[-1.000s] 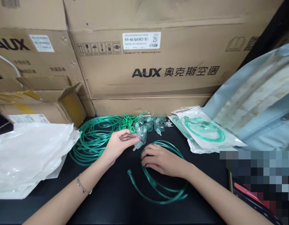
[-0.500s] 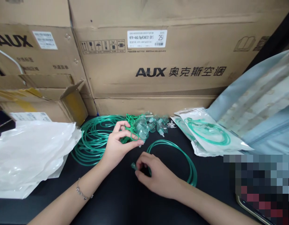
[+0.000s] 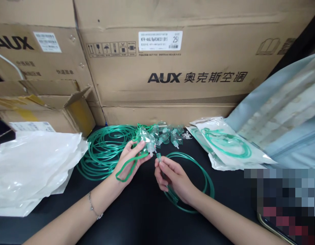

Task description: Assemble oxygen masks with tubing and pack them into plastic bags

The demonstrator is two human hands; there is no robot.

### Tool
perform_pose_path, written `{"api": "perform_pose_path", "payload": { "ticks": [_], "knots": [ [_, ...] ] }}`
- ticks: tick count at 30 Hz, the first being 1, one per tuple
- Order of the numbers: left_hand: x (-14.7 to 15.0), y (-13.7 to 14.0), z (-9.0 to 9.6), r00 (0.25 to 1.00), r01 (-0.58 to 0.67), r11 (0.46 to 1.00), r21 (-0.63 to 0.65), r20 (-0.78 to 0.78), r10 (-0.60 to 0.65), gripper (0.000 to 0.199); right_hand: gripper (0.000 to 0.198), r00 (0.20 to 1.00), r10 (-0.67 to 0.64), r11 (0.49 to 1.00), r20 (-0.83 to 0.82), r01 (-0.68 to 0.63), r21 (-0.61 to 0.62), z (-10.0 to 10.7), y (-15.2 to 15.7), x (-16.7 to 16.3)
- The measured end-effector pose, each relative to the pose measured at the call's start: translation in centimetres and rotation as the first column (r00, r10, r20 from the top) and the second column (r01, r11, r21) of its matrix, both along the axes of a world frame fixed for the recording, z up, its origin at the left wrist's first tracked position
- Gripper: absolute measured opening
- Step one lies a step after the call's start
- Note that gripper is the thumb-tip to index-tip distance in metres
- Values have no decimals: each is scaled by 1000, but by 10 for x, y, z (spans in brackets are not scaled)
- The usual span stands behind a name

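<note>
Between the thumb and fingers of my left hand (image 3: pixel 130 158) is a clear green oxygen mask (image 3: pixel 147 137), its nozzle pointing down toward my right hand. The mask's green elastic strap (image 3: pixel 125 172) loops over the palm and wrist. My right hand (image 3: pixel 172 170) pinches the end connector (image 3: pixel 159 157) of a coiled green oxygen tube (image 3: pixel 207 177). That connector is tilted up, close to the mask's nozzle but apart from it. The rest of the tube's coil lies on the black table around and behind my right hand.
Behind the hands lie several more masks (image 3: pixel 176 136) and small clear pieces (image 3: pixel 187 135). More green tubing (image 3: pixel 103 149) is coiled at left, beside white plastic bags (image 3: pixel 37 170). Bagged tubing sets (image 3: pixel 229 144) lie at right. Cardboard boxes (image 3: pixel 167 92) wall off the back.
My left hand has picked up a mask from the pile and turned its nozzle downward. My right hand has raised the tube's connector up toward it.
</note>
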State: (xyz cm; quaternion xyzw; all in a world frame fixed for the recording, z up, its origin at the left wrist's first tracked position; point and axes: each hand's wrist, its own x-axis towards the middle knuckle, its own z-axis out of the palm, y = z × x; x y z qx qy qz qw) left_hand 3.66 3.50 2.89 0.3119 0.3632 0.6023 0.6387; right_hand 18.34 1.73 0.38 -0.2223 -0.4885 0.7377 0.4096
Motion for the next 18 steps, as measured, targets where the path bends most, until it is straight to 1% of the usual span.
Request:
{"api": "perform_pose_path", "payload": {
  "ticks": [3, 4, 6, 8, 12, 14, 18],
  "knots": [
    [-1, 0, -1, 999, 28, 999, 17, 30, -29, 39, 22, 999, 6, 1000, 35, -6, -5, -2, 1, -1],
    [-2, 0, -1, 998, 53, 998, 23, 32, -54, 40, 22, 999, 11, 1000, 41, -11, -2, -2, 2, -1],
    [-2, 0, -4, 995, 98, 994, 43, 23, -99, 33, 22, 999, 18, 1000, 44, -18, 4, -2, 1, 0],
    [-2, 1, -5, 994, 107, 993, 59, -9, -106, 24, 22, 999, 28, 1000, 45, -28, 8, -2, 1, 0],
    [-2, 0, -6, 995, 78, 994, 74, -76, -72, 27, 24, 997, 46, 999, 64, -47, 15, -3, 0, 0],
    [-3, 0, -5, 994, 52, 996, 73, -99, -45, 32, 24, 996, 47, 999, 72, -49, 21, -4, 0, 0],
    [-2, -1, -3, 994, 32, 996, 86, -111, -23, 55, 24, 996, 46, 998, 78, -49, 39, -5, 1, -1]
  ]
}}
